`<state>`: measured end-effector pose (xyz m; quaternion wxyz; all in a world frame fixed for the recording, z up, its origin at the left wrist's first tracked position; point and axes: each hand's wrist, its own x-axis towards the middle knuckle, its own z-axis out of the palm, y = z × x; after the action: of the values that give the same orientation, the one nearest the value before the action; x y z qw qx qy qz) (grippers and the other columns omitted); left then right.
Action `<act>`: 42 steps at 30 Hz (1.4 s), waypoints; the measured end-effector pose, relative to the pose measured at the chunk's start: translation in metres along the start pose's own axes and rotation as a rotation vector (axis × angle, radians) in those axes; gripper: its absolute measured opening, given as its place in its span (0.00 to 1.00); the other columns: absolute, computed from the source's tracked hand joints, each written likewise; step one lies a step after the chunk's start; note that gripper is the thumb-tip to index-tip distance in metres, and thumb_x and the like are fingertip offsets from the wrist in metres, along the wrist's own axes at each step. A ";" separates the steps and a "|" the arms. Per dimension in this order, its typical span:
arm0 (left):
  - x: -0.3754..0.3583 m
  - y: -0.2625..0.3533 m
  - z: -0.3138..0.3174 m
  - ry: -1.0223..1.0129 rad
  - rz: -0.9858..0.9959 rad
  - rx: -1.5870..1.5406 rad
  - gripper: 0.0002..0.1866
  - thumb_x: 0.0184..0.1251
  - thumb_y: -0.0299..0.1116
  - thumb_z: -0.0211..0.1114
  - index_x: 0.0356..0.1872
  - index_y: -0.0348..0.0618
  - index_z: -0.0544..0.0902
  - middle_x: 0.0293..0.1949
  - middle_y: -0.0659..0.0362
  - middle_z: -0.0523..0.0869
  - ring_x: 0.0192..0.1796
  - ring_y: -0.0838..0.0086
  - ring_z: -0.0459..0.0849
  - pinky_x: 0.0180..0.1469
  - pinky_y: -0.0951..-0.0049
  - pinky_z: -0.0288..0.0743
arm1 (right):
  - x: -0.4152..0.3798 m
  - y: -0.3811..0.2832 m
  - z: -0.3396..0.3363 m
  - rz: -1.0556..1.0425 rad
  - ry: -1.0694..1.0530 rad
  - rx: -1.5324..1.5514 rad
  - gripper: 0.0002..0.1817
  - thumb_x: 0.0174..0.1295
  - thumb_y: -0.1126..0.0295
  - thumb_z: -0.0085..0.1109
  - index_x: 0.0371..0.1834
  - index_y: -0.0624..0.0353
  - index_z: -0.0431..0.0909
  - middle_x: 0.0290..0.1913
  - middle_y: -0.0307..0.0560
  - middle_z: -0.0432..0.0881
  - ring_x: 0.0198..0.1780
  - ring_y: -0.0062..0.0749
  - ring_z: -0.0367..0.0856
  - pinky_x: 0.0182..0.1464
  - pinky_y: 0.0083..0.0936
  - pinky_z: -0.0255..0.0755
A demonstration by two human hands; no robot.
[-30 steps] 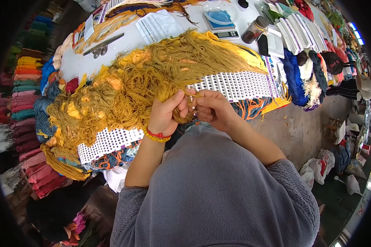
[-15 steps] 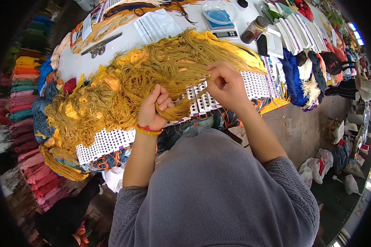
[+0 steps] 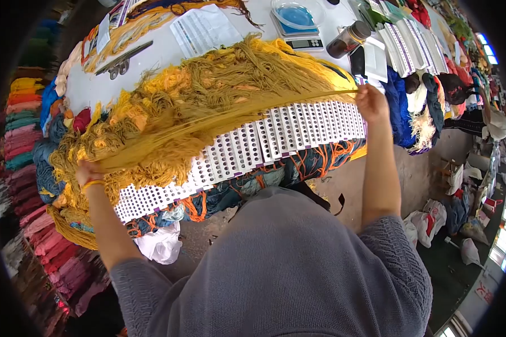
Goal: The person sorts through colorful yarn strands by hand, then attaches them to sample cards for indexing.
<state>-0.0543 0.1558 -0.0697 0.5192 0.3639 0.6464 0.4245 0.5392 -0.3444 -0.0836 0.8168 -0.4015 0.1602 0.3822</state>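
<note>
My left hand (image 3: 87, 173), at the left, is closed on one end of an olive-yellow thread hank (image 3: 225, 119). Far to the right, my right hand (image 3: 372, 103) grips the hank's other end. Between them the hank stretches, fanned wide near the left hand and narrowing to a thin strand at the right. It passes over a heap of tangled olive and yellow yarn (image 3: 208, 84) and a row of white cards with dark holes (image 3: 242, 151) along the table's near edge.
A digital scale (image 3: 303, 43) with a clear dish, a dark jar (image 3: 348, 39), a printed sheet (image 3: 205, 31) and a metal clip (image 3: 121, 63) lie on the table (image 3: 101, 90). Blue yarn (image 3: 398, 106) hangs at the right. White bags (image 3: 430, 222) stand on the floor.
My hands have moved far apart, the left one to the left and down, the right one to the right. The hank, bunched between them before, is now stretched long.
</note>
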 end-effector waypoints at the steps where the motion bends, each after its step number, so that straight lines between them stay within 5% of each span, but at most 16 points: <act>1: 0.050 0.017 -0.042 -0.048 0.017 0.098 0.12 0.66 0.39 0.46 0.38 0.42 0.73 0.17 0.65 0.68 0.15 0.80 0.65 0.18 0.80 0.61 | 0.018 -0.022 -0.032 -0.091 -0.049 -0.090 0.07 0.60 0.74 0.43 0.24 0.62 0.67 0.22 0.45 0.72 0.22 0.28 0.70 0.27 0.18 0.68; 2: 0.170 0.019 -0.122 -0.197 0.018 0.232 0.12 0.64 0.39 0.47 0.41 0.46 0.74 0.22 0.63 0.74 0.20 0.75 0.73 0.20 0.73 0.67 | 0.027 -0.054 -0.058 -0.169 0.038 -0.054 0.09 0.59 0.74 0.44 0.22 0.62 0.69 0.21 0.45 0.73 0.23 0.30 0.72 0.29 0.21 0.72; 3: 0.175 0.075 -0.126 -0.153 -0.403 0.489 0.13 0.58 0.34 0.51 0.44 0.44 0.73 0.24 0.57 0.76 0.20 0.66 0.71 0.23 0.73 0.68 | 0.055 -0.102 -0.117 -0.306 0.010 0.005 0.09 0.58 0.75 0.43 0.22 0.62 0.70 0.22 0.45 0.73 0.24 0.31 0.73 0.31 0.23 0.74; 4: 0.134 0.081 -0.095 -0.155 -0.407 0.490 0.13 0.58 0.34 0.51 0.44 0.44 0.73 0.24 0.57 0.76 0.20 0.66 0.71 0.23 0.73 0.68 | 0.048 -0.146 -0.140 -0.482 0.225 0.067 0.12 0.59 0.72 0.42 0.21 0.62 0.72 0.22 0.48 0.76 0.27 0.34 0.76 0.32 0.22 0.73; 7: 0.065 0.149 -0.082 0.123 0.558 0.208 0.14 0.55 0.39 0.58 0.25 0.36 0.78 0.18 0.64 0.73 0.17 0.79 0.69 0.17 0.77 0.61 | -0.009 -0.177 -0.083 -0.847 0.406 -0.286 0.13 0.59 0.67 0.44 0.22 0.61 0.74 0.22 0.44 0.76 0.26 0.29 0.75 0.30 0.23 0.71; 8: 0.044 0.144 -0.054 -0.071 0.558 0.275 0.11 0.54 0.37 0.59 0.18 0.43 0.74 0.16 0.67 0.68 0.16 0.85 0.65 0.14 0.78 0.55 | -0.026 -0.180 -0.061 -1.027 0.494 -0.470 0.13 0.59 0.65 0.45 0.23 0.60 0.75 0.22 0.42 0.76 0.25 0.27 0.74 0.30 0.24 0.70; 9: 0.018 0.119 -0.012 -0.090 0.474 0.355 0.10 0.62 0.37 0.53 0.38 0.44 0.79 0.18 0.68 0.69 0.17 0.84 0.63 0.16 0.84 0.52 | -0.033 -0.175 -0.048 -1.205 0.582 -0.658 0.14 0.59 0.63 0.46 0.24 0.60 0.76 0.22 0.40 0.76 0.25 0.24 0.74 0.29 0.24 0.69; 11: -0.115 0.059 0.100 -0.403 0.050 0.105 0.13 0.61 0.36 0.54 0.45 0.43 0.75 0.26 0.64 0.74 0.19 0.83 0.68 0.19 0.81 0.62 | -0.032 -0.100 -0.015 -0.986 0.728 -1.651 0.09 0.58 0.66 0.50 0.33 0.59 0.77 0.24 0.38 0.76 0.24 0.23 0.74 0.27 0.22 0.69; 12: -0.109 -0.007 0.116 -0.788 0.736 0.560 0.13 0.61 0.36 0.54 0.44 0.42 0.75 0.30 0.62 0.76 0.22 0.81 0.70 0.25 0.82 0.67 | -0.001 -0.063 -0.036 -0.941 0.164 -1.156 0.09 0.59 0.64 0.48 0.35 0.55 0.76 0.25 0.35 0.75 0.26 0.19 0.73 0.29 0.21 0.68; 13: -0.177 -0.028 0.158 -0.730 -0.128 0.141 0.13 0.61 0.37 0.54 0.43 0.42 0.76 0.31 0.61 0.78 0.27 0.79 0.74 0.31 0.82 0.69 | 0.003 -0.015 -0.026 -0.741 0.090 -1.232 0.09 0.58 0.65 0.49 0.36 0.56 0.75 0.25 0.36 0.75 0.26 0.18 0.72 0.29 0.20 0.67; 14: -0.193 -0.065 0.186 -0.947 -0.377 0.236 0.15 0.61 0.40 0.55 0.42 0.41 0.77 0.33 0.62 0.80 0.33 0.77 0.76 0.39 0.79 0.69 | 0.005 0.039 -0.011 -0.535 0.015 -1.299 0.09 0.58 0.66 0.49 0.37 0.58 0.74 0.25 0.37 0.74 0.27 0.18 0.72 0.29 0.20 0.67; 17: -0.276 -0.133 0.252 -1.150 -0.169 0.584 0.13 0.63 0.40 0.54 0.40 0.44 0.79 0.30 0.66 0.80 0.28 0.82 0.75 0.27 0.86 0.67 | -0.004 0.135 0.028 -0.320 -0.211 -1.417 0.08 0.56 0.68 0.51 0.32 0.62 0.74 0.25 0.47 0.77 0.26 0.32 0.77 0.28 0.25 0.70; 19: -0.301 -0.160 0.273 -1.135 -0.295 0.475 0.13 0.64 0.39 0.54 0.41 0.41 0.78 0.33 0.62 0.81 0.33 0.80 0.78 0.30 0.83 0.71 | 0.005 0.166 0.022 -0.623 -0.427 -1.572 0.07 0.55 0.69 0.51 0.31 0.62 0.73 0.27 0.53 0.77 0.27 0.44 0.78 0.29 0.32 0.70; 25: -0.306 -0.185 0.304 -0.991 -0.446 0.458 0.11 0.61 0.34 0.55 0.35 0.34 0.76 0.28 0.58 0.80 0.26 0.75 0.80 0.25 0.78 0.74 | 0.014 0.178 0.029 -0.525 -0.568 -1.799 0.05 0.54 0.71 0.49 0.29 0.61 0.71 0.30 0.55 0.78 0.30 0.47 0.78 0.31 0.36 0.71; 33: -0.316 -0.205 0.319 -0.882 -0.225 0.455 0.05 0.52 0.27 0.56 0.24 0.36 0.78 0.14 0.61 0.75 0.10 0.79 0.67 0.12 0.79 0.58 | 0.007 0.170 0.045 -0.476 -0.653 -2.238 0.06 0.53 0.74 0.47 0.34 0.61 0.64 0.28 0.55 0.78 0.30 0.44 0.80 0.28 0.33 0.74; 42: -0.310 -0.238 0.316 -0.887 -0.004 0.180 0.05 0.53 0.27 0.61 0.23 0.36 0.78 0.14 0.65 0.74 0.12 0.78 0.68 0.15 0.77 0.61 | 0.017 0.172 0.041 -0.377 -0.613 -2.169 0.07 0.55 0.70 0.46 0.32 0.62 0.66 0.23 0.57 0.78 0.27 0.47 0.79 0.26 0.38 0.72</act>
<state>0.3094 -0.1621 -0.2100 0.7130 0.5531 0.3965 0.1687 0.4190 -0.2380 -0.1591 0.0889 -0.8028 -0.5229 0.2723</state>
